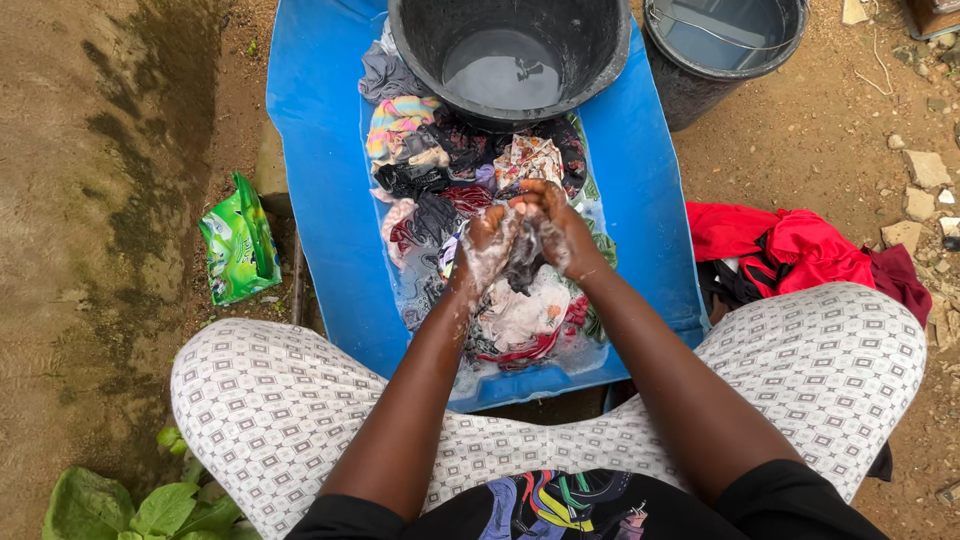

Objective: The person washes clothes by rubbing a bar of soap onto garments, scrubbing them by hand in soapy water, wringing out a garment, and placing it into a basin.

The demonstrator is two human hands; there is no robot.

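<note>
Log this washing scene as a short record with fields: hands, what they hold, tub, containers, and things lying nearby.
Left hand: left hand, soapy, gripping the dark garment
Right hand: right hand, soapy, pressed to the same garment
Tub: blue tub, holding wet mixed clothes in suds
Containers: black basin with water, resting on the tub's far end; dark bucket beside it
Nearby: green sachet on the ground; red cloth by the knee

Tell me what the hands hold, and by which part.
Both hands, left and right, clutch a dark wet cloth by its bunched upper end; which garment it is cannot be told.
</note>
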